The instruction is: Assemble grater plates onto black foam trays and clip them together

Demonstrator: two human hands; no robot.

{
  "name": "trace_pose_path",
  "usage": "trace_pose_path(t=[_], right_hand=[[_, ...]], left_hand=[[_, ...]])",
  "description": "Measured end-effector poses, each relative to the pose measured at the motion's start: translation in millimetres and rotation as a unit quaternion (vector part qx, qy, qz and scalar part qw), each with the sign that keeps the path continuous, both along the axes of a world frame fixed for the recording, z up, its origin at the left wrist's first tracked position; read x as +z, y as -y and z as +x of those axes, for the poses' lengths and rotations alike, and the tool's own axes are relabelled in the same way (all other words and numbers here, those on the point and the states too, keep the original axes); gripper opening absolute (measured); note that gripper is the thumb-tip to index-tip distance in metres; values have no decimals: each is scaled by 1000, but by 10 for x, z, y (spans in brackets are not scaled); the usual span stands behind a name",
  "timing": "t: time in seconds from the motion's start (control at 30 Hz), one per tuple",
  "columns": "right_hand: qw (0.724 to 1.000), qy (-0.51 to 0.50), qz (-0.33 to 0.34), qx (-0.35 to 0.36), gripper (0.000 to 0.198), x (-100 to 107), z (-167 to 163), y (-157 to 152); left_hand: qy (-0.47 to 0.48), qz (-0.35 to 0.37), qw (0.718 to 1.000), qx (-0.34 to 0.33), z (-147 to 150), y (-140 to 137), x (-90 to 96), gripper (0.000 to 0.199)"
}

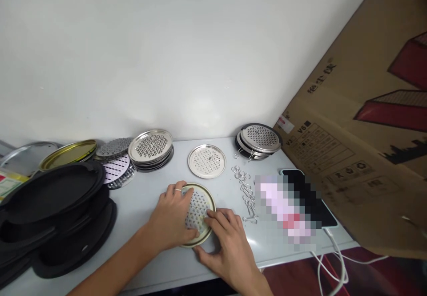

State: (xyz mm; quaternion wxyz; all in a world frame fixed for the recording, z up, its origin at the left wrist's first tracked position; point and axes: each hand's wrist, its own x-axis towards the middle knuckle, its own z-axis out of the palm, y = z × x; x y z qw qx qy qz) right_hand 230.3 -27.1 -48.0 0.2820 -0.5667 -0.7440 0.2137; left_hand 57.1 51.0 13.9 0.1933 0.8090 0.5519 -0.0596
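A round grater plate with a perforated middle and a pale gold rim (212, 201) lies on the table near its front edge. My left hand (171, 220) spans the plate's left side, fingers at the far rim and thumb at the near part. My right hand (230, 242) pinches the right rim, fingertips on the top and thumb by the near edge. Part of the plate's left side is hidden under my left hand. Just beyond lies a silver grater plate (207, 161). Several wire hooks (247, 193) lie in a row to the right.
At the back left is a stack of silver grater plates (151, 147), with a gold ring lid (68, 153) further left. Black round bases (53, 193) pile up at the left. Another stack (262, 138) stands back right, beside a phone (300, 189) and a cardboard box (353, 131).
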Motion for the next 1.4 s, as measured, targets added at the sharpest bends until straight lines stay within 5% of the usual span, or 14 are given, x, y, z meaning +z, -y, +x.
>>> trace_pose_path(t=[0.27,0.53,0.73,0.97,1.17,1.23,1.3,1.4], right_hand=[[998,-3,63,-10,48,-55,6,22],[989,-50,142,5,43,-160,58,-10],[987,-116,112,-13,34,-205,120,-24],[983,-146,104,-41,33,-204,117,-18],[972,-163,137,-95,44,-260,117,2],[965,-190,135,-121,49,-287,115,5],[953,-240,108,-147,54,-305,102,2],[927,-344,36,-147,53,-302,54,-15]], left_hand=[[90,16,996,10,-171,-31,-39,86],[166,98,981,-20,-123,-522,-42,36],[159,130,978,-34,57,-819,-114,15],[228,193,954,-17,-73,-740,-28,20],[353,245,893,132,-482,-447,252,28],[452,165,854,199,-581,-307,247,30],[562,20,782,267,-619,-159,149,37],[619,-174,703,304,-587,34,-106,44]])
